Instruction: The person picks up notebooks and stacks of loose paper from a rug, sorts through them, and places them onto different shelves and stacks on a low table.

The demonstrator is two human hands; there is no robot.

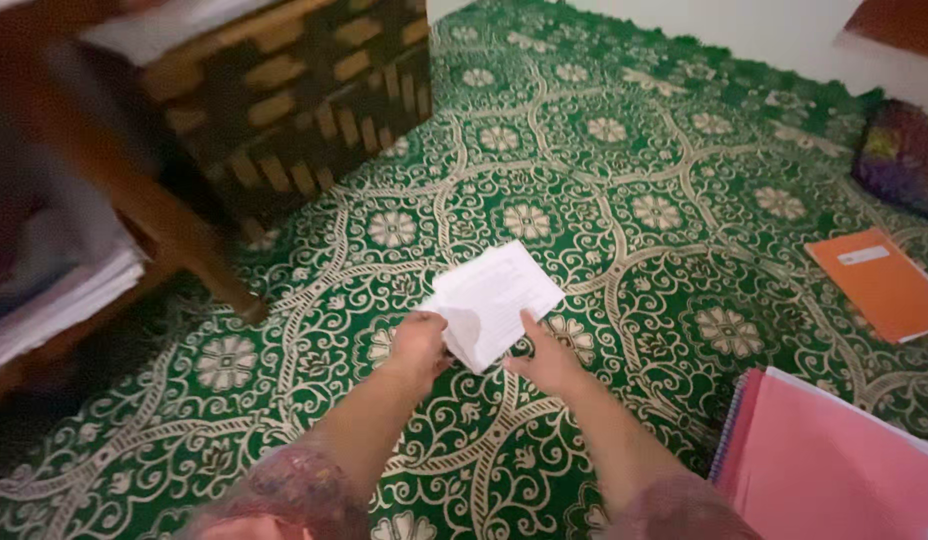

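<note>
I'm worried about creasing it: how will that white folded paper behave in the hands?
The white folded paper, pinched by left hand and right hand, looks thin and probably light. Its free edge likely flops and creases easily. A two-handed grip probably steadies it.

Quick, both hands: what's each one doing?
Left hand: closed on the white paper.
Right hand: closed on the same paper's lower edge.

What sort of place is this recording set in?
Most likely a room in a home, with the person working on the floor. A green patterned carpet covers it, a wooden chair leg and woven chest stand at left, and an orange folder and pink notebook lie nearby.
</note>
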